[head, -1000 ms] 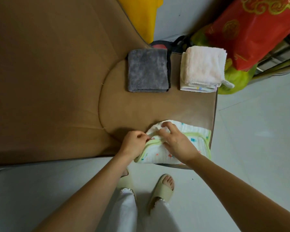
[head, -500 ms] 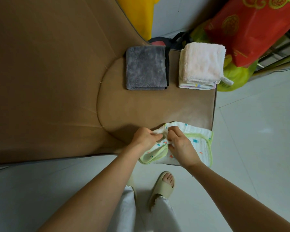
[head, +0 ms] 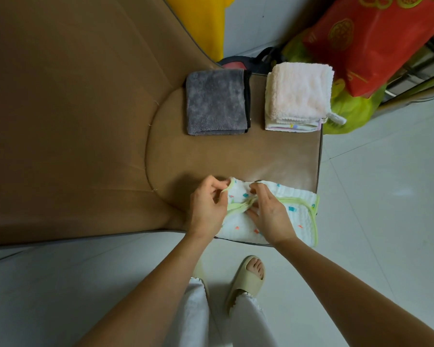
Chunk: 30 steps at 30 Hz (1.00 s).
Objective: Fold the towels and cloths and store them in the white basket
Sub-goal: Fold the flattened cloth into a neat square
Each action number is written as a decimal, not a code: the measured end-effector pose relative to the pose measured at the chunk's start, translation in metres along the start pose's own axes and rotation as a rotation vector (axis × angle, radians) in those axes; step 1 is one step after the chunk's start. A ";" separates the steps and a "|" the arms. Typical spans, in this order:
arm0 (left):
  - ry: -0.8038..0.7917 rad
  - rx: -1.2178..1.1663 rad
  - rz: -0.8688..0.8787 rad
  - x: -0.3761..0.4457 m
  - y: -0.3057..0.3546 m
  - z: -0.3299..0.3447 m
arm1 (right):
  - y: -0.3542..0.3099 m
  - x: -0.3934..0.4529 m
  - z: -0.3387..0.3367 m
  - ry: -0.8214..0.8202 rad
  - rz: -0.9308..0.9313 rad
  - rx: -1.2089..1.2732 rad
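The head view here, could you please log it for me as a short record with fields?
surface: brown cushion
in work: white cloth with green trim, at the near edge
left hand: pinches the cloth's trim
right hand: rests on the cloth, fingers at the trim
folded: grey towel; pink towel on top of a stack
white basket: not in view

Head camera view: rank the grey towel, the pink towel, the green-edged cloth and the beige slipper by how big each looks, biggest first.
1. Green-edged cloth, though nearer the camera and partly under both hands.
2-3. Grey towel and pink towel: look alike, not ranked.
4. Beige slipper, partly hidden by a trouser leg.
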<state>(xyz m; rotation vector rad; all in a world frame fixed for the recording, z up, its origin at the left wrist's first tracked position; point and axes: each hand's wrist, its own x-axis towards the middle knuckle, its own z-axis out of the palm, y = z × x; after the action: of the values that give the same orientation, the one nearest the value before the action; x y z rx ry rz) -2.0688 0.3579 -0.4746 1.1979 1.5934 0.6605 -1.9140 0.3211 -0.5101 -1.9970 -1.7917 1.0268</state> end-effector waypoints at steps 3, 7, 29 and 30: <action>0.081 -0.039 -0.007 0.005 -0.006 -0.003 | -0.001 0.003 0.001 -0.017 0.004 -0.027; 0.160 0.112 -0.201 0.016 -0.003 -0.005 | -0.004 0.004 0.003 -0.033 -0.008 -0.044; -0.409 1.084 0.366 0.032 -0.006 -0.001 | 0.025 0.000 -0.033 0.090 -0.011 -0.573; -0.405 1.121 0.378 0.032 -0.005 0.002 | 0.026 -0.001 -0.035 0.080 -0.003 -0.560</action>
<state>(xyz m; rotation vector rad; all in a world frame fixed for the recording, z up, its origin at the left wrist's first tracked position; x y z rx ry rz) -2.0694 0.3854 -0.4917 2.2966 1.3684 -0.3588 -1.8716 0.3241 -0.5011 -2.2895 -2.2109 0.4562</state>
